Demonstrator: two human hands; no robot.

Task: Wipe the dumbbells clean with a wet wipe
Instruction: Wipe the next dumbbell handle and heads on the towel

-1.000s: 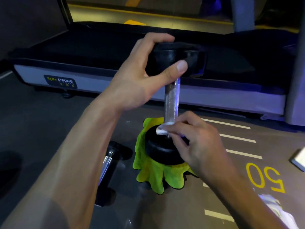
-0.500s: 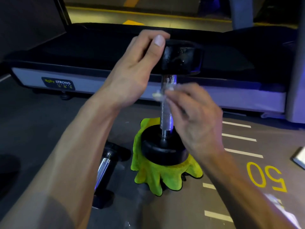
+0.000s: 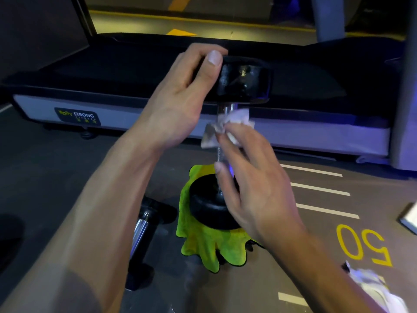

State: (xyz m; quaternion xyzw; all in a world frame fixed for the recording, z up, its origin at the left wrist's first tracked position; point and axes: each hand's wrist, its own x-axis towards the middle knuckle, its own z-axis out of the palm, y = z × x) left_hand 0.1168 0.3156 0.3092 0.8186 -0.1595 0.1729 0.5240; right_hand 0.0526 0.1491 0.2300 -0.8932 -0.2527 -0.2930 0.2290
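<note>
Seen from the head camera, a black dumbbell [image 3: 242, 81] stands upright on a green cloth [image 3: 203, 247] on the floor, and the left hand [image 3: 180, 98] grips its top weight with curled fingers. The right hand [image 3: 250, 184] pinches a crumpled white wipe [image 3: 225, 125] against the upper part of the metal handle, just under the top weight. A second dumbbell [image 3: 142, 231] lies on the floor left of the cloth, in front of a treadmill [image 3: 135, 71].
</note>
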